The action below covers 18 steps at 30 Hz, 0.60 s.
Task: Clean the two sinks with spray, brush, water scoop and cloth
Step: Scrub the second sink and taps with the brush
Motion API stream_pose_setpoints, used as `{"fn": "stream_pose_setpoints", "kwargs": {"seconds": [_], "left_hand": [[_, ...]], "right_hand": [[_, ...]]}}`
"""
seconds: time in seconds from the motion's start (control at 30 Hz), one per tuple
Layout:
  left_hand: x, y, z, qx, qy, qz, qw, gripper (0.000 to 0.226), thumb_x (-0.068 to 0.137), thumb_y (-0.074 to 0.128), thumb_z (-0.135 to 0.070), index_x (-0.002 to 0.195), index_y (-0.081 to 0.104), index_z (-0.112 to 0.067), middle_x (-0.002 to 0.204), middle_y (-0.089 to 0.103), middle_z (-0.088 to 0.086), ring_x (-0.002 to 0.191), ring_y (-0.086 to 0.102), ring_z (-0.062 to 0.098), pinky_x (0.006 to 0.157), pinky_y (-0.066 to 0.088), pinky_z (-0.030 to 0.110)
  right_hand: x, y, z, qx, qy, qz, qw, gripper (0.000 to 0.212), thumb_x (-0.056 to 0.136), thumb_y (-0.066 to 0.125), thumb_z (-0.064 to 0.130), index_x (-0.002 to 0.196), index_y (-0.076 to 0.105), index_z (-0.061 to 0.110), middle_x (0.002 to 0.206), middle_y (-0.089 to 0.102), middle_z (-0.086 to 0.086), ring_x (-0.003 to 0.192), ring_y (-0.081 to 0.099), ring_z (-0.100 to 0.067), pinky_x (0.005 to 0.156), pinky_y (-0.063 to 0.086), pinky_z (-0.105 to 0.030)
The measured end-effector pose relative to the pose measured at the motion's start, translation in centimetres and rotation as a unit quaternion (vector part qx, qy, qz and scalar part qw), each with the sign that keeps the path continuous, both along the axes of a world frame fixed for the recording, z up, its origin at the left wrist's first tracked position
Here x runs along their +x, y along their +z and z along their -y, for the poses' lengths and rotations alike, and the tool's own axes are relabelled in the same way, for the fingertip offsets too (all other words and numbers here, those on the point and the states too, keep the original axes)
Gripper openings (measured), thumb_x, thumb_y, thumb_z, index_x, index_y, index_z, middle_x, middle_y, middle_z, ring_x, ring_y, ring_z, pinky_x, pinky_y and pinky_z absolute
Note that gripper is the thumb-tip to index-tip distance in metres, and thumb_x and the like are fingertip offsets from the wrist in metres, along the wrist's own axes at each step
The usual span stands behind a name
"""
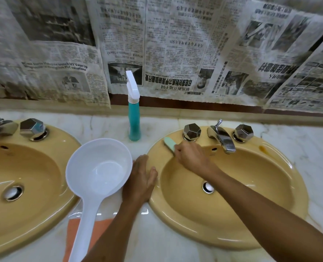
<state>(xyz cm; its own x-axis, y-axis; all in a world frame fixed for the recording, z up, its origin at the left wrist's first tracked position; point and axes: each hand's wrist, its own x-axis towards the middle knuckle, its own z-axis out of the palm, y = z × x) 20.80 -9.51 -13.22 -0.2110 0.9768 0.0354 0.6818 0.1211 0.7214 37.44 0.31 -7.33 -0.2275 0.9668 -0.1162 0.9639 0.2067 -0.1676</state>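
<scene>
your right hand (191, 157) is curled round the brush (169, 145), a pale green one, pressing its head onto the back left rim of the right sink (270, 224), just left of the left tap knob (191, 131); the bristles are hidden under it, so can't tell how they sit; your left hand (138, 181) is flat, fingers straight and together, resting on the counter (156, 241) right at the sink's left edge with the thumb lying on the rim; holding nothing; the spout (222, 138) and the other knob (243, 132) sit behind the bowl, drain plug (208, 187) in the middle; there's an orange-brown smear (263, 148) on the rim at the far right; between the two sinks the white water scoop (98, 169) lies bowl-up, just beside your left hand, its handle running toward you over an orange cloth (100, 229); the teal spray bottle (134, 114) stands upright at the back of the counter; the left sink (24, 186) is off to the side; newspaper (175, 44) covers the wall behind.
</scene>
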Motion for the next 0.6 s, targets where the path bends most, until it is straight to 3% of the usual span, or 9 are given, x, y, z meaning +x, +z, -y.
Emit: {"fn": "stream_pose_setpoints", "kwargs": {"seconds": [0.1, 0.23, 0.37, 0.53, 0.6], "left_hand": [[0.0, -0.4, -0.1, -0.001, -0.003, -0.010, 1.000, 0.073, 0.084, 0.024, -0.057, 0.141, 0.046, -0.016, 0.141, 0.051, 0.005, 0.127, 0.039, 0.019, 0.110, 0.027, 0.029], [-0.2, -0.4, -0.1, -0.005, -0.006, -0.010, 1.000, 0.069, 0.087, 0.027, -0.055, 0.142, 0.045, -0.017, 0.143, 0.049, 0.004, 0.128, 0.036, 0.018, 0.110, 0.025, 0.027], [-0.1, -0.5, -0.3, 0.012, -0.006, -0.017, 1.000, 0.064, 0.087, 0.030, -0.052, 0.136, 0.048, -0.015, 0.136, 0.054, 0.005, 0.121, 0.037, 0.015, 0.106, 0.027, 0.026], [-0.2, -0.8, -0.3, 0.020, -0.002, -0.024, 0.999, 0.059, 0.088, 0.033, -0.050, 0.135, 0.048, -0.016, 0.132, 0.055, 0.003, 0.119, 0.041, 0.016, 0.104, 0.030, 0.028], [-0.2, -0.7, -0.3, 0.023, -0.001, -0.020, 1.000, 0.056, 0.090, 0.036, -0.047, 0.135, 0.048, -0.016, 0.133, 0.055, 0.004, 0.119, 0.040, 0.015, 0.105, 0.030, 0.027]], "right_hand": [[0.6, 0.2, -2.6, 0.020, -0.060, -0.026, 0.998, 0.021, 0.096, 0.045, 0.016, 0.097, 0.066, 0.011, 0.083, 0.063, -0.007, 0.070, 0.058, -0.025, 0.054, 0.040, -0.031], [-2.2, 0.1, -0.9, -0.037, 0.051, -0.008, 0.998, 0.020, 0.095, 0.044, 0.021, 0.080, 0.057, 0.017, 0.081, 0.057, -0.007, 0.074, 0.055, -0.031, 0.059, 0.037, -0.034], [-1.4, 4.1, -5.9, -0.039, -0.009, 0.033, 0.999, 0.009, 0.092, 0.048, 0.015, 0.083, 0.050, 0.013, 0.084, 0.054, -0.009, 0.078, 0.053, -0.031, 0.065, 0.040, -0.035], [-4.6, 4.9, -6.4, -0.147, 0.073, 0.039, 0.986, 0.028, 0.087, 0.058, 0.012, 0.067, 0.039, 0.016, 0.067, 0.044, -0.004, 0.063, 0.046, -0.025, 0.056, 0.037, -0.033], [-4.7, 5.8, -7.6, -0.146, 0.070, 0.071, 0.984, 0.017, 0.086, 0.057, 0.008, 0.074, 0.047, 0.014, 0.068, 0.049, -0.004, 0.063, 0.049, -0.022, 0.055, 0.038, -0.033]]}}
